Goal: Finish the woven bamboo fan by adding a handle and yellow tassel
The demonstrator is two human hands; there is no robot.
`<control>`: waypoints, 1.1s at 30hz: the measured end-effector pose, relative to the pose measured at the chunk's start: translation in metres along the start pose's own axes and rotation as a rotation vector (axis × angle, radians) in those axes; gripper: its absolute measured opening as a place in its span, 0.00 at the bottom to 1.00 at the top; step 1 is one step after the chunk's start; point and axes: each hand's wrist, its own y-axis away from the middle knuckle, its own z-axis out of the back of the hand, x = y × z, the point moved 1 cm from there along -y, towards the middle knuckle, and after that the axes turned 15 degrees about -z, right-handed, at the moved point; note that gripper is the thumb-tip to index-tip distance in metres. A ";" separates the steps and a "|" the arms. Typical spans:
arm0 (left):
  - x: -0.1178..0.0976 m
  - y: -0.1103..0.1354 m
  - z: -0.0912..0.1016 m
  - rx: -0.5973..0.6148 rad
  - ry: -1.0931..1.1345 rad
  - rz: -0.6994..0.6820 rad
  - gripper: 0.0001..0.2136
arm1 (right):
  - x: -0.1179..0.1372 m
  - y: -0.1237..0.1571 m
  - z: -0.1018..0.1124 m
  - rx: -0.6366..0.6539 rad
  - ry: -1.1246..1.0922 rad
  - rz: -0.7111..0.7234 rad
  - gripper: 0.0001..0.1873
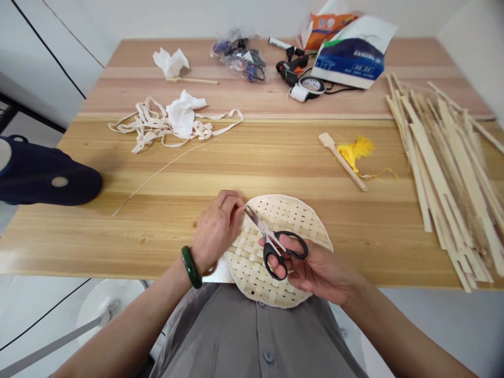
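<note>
A round woven bamboo fan panel with a pale bound rim lies tilted over the table's front edge, against the grey shirt. At its upper left rim, my left hand is closed in a pinch; its fingertips partly hide what they grip there. My right hand holds black-handled scissors above the panel, with fingers through the loops. The blades point up and left, and their tips meet the rim beside my left fingertips. A green bangle circles my left wrist.
Bamboo strips cover the table's right side. A wooden handle lies by a yellow tassel. Cloth tape and a thin cane strand lie left. Behind are a glue gun and tissue pack.
</note>
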 end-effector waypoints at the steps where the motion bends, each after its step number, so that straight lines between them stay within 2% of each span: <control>1: 0.000 0.000 0.000 0.000 0.002 0.001 0.05 | 0.000 -0.001 0.000 0.007 -0.010 -0.004 0.19; 12: 0.001 0.000 -0.001 0.010 -0.005 0.009 0.06 | -0.004 -0.005 -0.003 -0.006 -0.086 -0.022 0.19; 23: 0.000 -0.002 -0.001 0.029 -0.076 -0.015 0.06 | -0.008 -0.008 -0.008 -0.165 -0.039 0.112 0.18; 33: 0.003 0.006 0.004 -0.128 0.125 0.068 0.04 | -0.010 0.001 -0.013 -0.172 0.079 0.142 0.20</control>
